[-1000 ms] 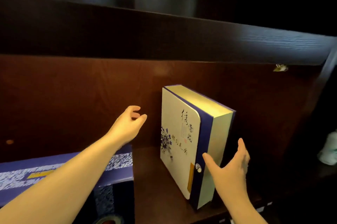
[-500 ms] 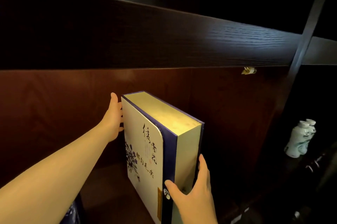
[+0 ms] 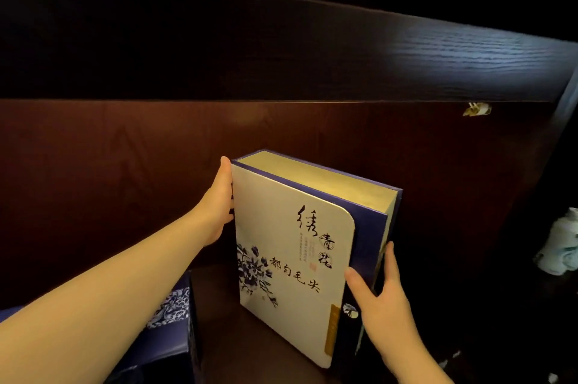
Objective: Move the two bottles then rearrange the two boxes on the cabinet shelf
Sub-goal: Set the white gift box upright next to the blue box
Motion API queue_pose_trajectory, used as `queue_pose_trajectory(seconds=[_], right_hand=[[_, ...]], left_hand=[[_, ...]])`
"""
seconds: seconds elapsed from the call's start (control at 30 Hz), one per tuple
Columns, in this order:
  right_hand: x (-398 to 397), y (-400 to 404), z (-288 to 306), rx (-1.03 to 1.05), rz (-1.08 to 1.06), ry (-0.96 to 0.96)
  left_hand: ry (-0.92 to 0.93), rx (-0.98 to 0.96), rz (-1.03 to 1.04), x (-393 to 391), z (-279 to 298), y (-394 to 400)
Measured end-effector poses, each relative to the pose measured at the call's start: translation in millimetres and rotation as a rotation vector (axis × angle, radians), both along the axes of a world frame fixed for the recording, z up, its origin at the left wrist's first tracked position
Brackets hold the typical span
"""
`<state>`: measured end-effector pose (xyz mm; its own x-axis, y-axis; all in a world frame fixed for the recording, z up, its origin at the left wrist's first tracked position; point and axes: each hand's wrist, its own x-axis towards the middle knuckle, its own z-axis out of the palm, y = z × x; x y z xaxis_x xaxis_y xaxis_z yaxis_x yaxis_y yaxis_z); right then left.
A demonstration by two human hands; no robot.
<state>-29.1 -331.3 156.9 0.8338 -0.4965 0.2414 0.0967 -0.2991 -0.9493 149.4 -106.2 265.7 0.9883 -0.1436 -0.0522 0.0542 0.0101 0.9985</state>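
Observation:
A cream and blue gift box (image 3: pixel 291 246) with black calligraphy and a blue flower stands upright on the dark cabinet shelf (image 3: pixel 219 321). My left hand (image 3: pixel 219 202) presses against its left edge near the top. My right hand (image 3: pixel 378 305) clasps its right spine low down, thumb on the front, fingers on the side. A second, blue patterned box (image 3: pixel 169 315) lies flat at the lower left, partly hidden by my left forearm. Pale bottles (image 3: pixel 563 246) stand blurred at the far right edge.
A dark wooden shelf board (image 3: pixel 312 49) runs overhead. The brown back panel (image 3: pixel 109 180) is close behind the box. A small metal shelf peg (image 3: pixel 477 109) sticks out at the upper right. A vertical divider (image 3: pixel 567 96) separates the bottles' bay.
Both hands went from open and apart to closing on the upright box. Now the box sits more face-on to me, and the flat blue box is back in view.

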Motion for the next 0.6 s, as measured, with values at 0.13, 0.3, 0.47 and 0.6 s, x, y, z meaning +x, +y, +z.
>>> queue_pose_trajectory(seconds=[0.13, 0.3, 0.47, 0.6], right_hand=[[7.6, -8.7, 1.1, 0.062, 0.076, -0.006], [13.7, -6.6, 1.7, 0.124, 0.127, -0.028], [17.2, -2.8, 10.6, 0.178, 0.112, -0.035], [20.2, -8.7, 10.4, 0.189, 0.094, -0.02]], left_hand=[[-0.079, 0.01, -0.024, -26.8, -4.4, 20.1], [-0.121, 0.017, -0.017, -57.4, -8.1, 37.8], [-0.132, 0.012, -0.043, -83.6, -9.0, 45.7], [-0.15, -0.006, -0.048, -99.3, -10.4, 48.9]])
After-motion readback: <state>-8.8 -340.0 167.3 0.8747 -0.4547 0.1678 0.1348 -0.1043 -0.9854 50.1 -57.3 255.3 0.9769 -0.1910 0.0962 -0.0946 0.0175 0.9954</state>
